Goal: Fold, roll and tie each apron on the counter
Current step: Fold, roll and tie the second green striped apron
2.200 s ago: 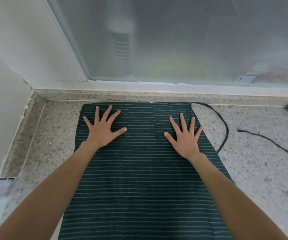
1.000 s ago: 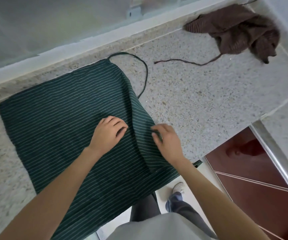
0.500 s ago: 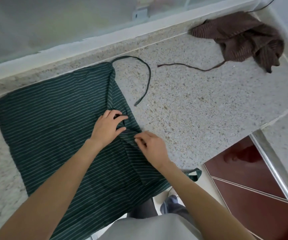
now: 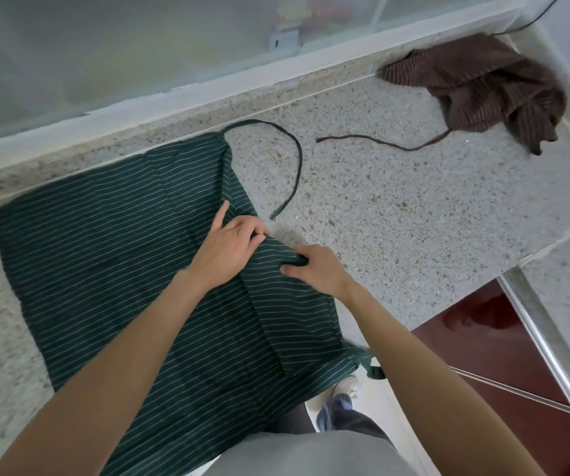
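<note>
Two hands gather the right edge of a dark green apron with thin pale stripes, spread on a speckled stone counter.

Its right side is folded inward under the hands; most of the cloth stretches away to the left of them, and its dark strap loops just beyond their fingertips. The left hand curls its fingers on the fold, thumb out; the right hand, just beside it, pinches the edge. Half a second ago both hands sat lower and further left. A crumpled brown apron lies well off to the right.
</note>
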Action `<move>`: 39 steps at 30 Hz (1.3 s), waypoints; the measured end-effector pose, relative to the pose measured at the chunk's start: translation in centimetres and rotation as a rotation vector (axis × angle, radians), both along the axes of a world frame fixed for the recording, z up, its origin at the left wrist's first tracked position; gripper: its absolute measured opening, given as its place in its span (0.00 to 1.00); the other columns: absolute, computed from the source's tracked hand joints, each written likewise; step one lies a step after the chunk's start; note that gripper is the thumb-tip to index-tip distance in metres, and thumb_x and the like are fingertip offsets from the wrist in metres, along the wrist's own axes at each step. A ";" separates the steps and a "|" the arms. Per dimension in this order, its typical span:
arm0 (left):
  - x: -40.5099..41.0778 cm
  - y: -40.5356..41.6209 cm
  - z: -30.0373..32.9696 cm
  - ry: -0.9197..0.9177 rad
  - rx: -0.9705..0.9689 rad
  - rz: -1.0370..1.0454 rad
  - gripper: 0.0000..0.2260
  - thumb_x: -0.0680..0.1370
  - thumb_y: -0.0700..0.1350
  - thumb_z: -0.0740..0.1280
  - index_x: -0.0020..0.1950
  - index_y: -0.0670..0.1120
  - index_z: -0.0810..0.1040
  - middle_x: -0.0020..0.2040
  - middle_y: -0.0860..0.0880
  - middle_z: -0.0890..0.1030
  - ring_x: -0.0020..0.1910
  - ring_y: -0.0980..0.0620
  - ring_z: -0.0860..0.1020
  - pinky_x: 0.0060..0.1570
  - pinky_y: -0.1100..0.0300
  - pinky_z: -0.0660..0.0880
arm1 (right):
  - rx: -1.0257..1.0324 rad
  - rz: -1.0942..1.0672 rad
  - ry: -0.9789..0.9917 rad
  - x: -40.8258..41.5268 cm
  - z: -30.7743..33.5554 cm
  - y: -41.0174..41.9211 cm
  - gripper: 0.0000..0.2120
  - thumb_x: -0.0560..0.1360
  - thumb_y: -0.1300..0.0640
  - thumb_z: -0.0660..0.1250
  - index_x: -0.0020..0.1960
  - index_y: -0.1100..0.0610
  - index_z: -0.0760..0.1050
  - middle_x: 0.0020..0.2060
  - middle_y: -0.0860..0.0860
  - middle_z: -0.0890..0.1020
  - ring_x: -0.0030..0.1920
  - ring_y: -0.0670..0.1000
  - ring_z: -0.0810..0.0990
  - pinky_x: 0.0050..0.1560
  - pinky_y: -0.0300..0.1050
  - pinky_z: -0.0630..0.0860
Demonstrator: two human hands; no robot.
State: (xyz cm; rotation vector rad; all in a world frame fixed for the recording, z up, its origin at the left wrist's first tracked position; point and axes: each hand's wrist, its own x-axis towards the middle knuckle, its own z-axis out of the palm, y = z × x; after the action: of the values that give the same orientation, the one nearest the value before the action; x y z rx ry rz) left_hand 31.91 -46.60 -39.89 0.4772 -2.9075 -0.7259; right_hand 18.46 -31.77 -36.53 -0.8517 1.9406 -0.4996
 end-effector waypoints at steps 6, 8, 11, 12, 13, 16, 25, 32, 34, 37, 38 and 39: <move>-2.7 -0.9 1.2 -0.114 0.000 -0.192 0.07 0.81 0.49 0.55 0.45 0.49 0.63 0.39 0.56 0.72 0.41 0.56 0.72 0.73 0.50 0.54 | 0.034 -0.014 -0.028 -5.1 3.3 0.5 0.08 0.74 0.50 0.68 0.47 0.52 0.72 0.42 0.46 0.77 0.43 0.47 0.77 0.38 0.35 0.68; -3.7 -1.1 1.5 -0.030 0.025 -0.203 0.06 0.80 0.47 0.59 0.45 0.48 0.66 0.40 0.55 0.72 0.40 0.56 0.71 0.69 0.51 0.61 | 0.023 -0.095 -0.133 -6.6 4.1 0.7 0.12 0.73 0.45 0.68 0.46 0.53 0.72 0.42 0.49 0.80 0.42 0.47 0.78 0.42 0.37 0.70; -5.2 -1.3 1.8 0.051 0.053 -0.163 0.06 0.78 0.48 0.64 0.49 0.46 0.73 0.47 0.52 0.76 0.47 0.53 0.75 0.64 0.51 0.67 | -0.092 -0.314 -0.262 -8.8 4.9 1.5 0.16 0.76 0.43 0.62 0.50 0.55 0.76 0.48 0.51 0.82 0.47 0.48 0.80 0.53 0.40 0.73; -5.8 -1.4 1.9 0.073 0.049 -0.150 0.07 0.77 0.49 0.64 0.50 0.46 0.74 0.49 0.51 0.76 0.49 0.51 0.76 0.62 0.51 0.69 | -0.110 -0.356 -0.275 -9.6 5.1 1.8 0.13 0.78 0.46 0.62 0.51 0.55 0.77 0.49 0.51 0.82 0.48 0.49 0.80 0.53 0.41 0.74; -6.4 -1.4 2.0 0.089 0.045 -0.140 0.08 0.77 0.49 0.65 0.51 0.46 0.76 0.51 0.50 0.76 0.51 0.51 0.76 0.61 0.51 0.69 | -0.120 -0.356 -0.257 -10.4 5.2 2.1 0.08 0.78 0.51 0.62 0.52 0.54 0.77 0.49 0.50 0.82 0.49 0.49 0.80 0.52 0.41 0.75; -9.0 -0.9 2.5 0.146 -0.026 -0.135 0.12 0.76 0.51 0.65 0.54 0.47 0.78 0.53 0.49 0.77 0.55 0.48 0.75 0.63 0.51 0.67 | -0.143 -0.142 0.090 -13.6 5.3 2.5 0.12 0.74 0.67 0.65 0.52 0.52 0.77 0.47 0.48 0.77 0.50 0.53 0.76 0.54 0.48 0.74; -16.3 2.3 1.9 -0.220 -0.163 0.071 0.29 0.76 0.50 0.66 0.74 0.52 0.59 0.77 0.46 0.44 0.75 0.43 0.41 0.71 0.36 0.41 | -0.101 0.252 1.087 -19.9 2.0 1.7 0.29 0.67 0.66 0.68 0.64 0.47 0.71 0.74 0.58 0.55 0.74 0.64 0.48 0.69 0.67 0.39; -17.8 8.9 0.5 -0.311 -0.071 0.133 0.28 0.77 0.61 0.59 0.74 0.52 0.58 0.76 0.47 0.55 0.73 0.45 0.54 0.71 0.48 0.53 | -0.191 -0.442 0.709 -21.8 -4.4 12.0 0.18 0.74 0.59 0.58 0.62 0.61 0.73 0.65 0.60 0.71 0.66 0.64 0.66 0.65 0.58 0.61; -18.6 10.8 0.0 -0.331 -0.041 0.151 0.30 0.76 0.63 0.58 0.74 0.52 0.59 0.75 0.48 0.57 0.72 0.46 0.56 0.69 0.49 0.56 | -0.130 -0.387 0.661 -21.8 -5.8 14.6 0.18 0.72 0.62 0.61 0.61 0.60 0.74 0.65 0.60 0.71 0.65 0.65 0.66 0.63 0.59 0.63; -20.5 14.1 -0.2 -0.314 -0.011 0.178 0.31 0.74 0.65 0.60 0.72 0.51 0.63 0.68 0.48 0.66 0.67 0.47 0.64 0.65 0.51 0.64 | -0.161 -0.183 0.635 -22.4 -6.2 16.5 0.23 0.69 0.61 0.70 0.63 0.53 0.74 0.67 0.59 0.69 0.65 0.65 0.64 0.63 0.63 0.64; -21.0 15.1 -0.2 -0.289 -0.001 0.185 0.30 0.73 0.66 0.61 0.70 0.51 0.65 0.64 0.48 0.68 0.63 0.48 0.67 0.61 0.52 0.67 | -0.184 -0.135 0.626 -22.7 -6.1 16.5 0.26 0.69 0.60 0.70 0.66 0.50 0.71 0.67 0.59 0.67 0.65 0.64 0.64 0.63 0.63 0.64; -21.4 16.0 -0.3 -0.270 0.014 0.194 0.30 0.72 0.66 0.63 0.68 0.50 0.66 0.61 0.48 0.70 0.60 0.49 0.70 0.58 0.54 0.70 | -0.197 -0.087 0.625 -23.0 -6.0 16.3 0.28 0.69 0.59 0.70 0.68 0.48 0.69 0.68 0.58 0.66 0.66 0.62 0.63 0.63 0.62 0.63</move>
State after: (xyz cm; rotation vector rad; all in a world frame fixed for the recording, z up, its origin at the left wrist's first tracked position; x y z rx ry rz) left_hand 10.52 -30.57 -40.16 0.9105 -3.0388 -0.7030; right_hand -4.54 -15.45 -42.52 -1.1508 2.5351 -0.5223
